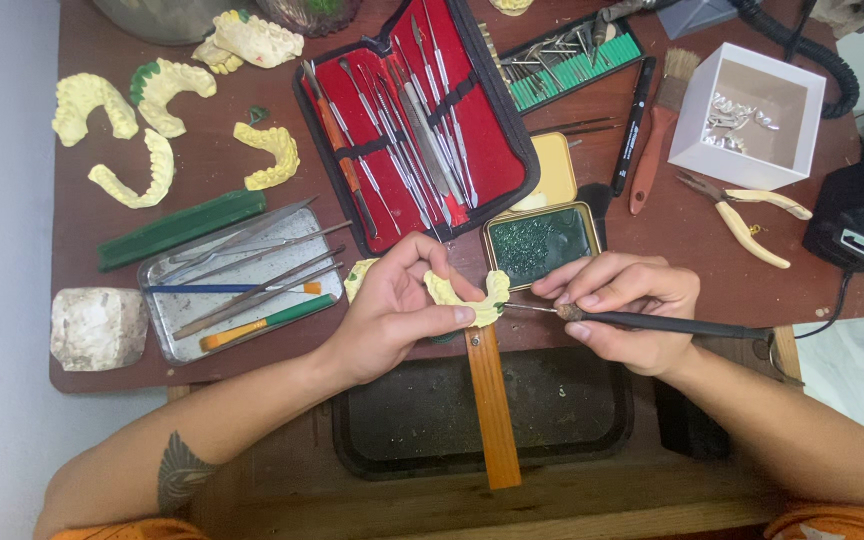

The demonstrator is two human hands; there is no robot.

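A dental workshop: plaster jaw casts and an instrument case.

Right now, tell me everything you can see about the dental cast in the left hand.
The dental cast is a pale yellow, horseshoe-shaped arch that looks like plaster, with moulded teeth along its curve. The left hand pinches it between thumb and fingers, above the wooden peg that juts from the bench. The metal tip of the dark-handled tool, held like a pen in the right hand, meets its right end, where a small green spot shows.
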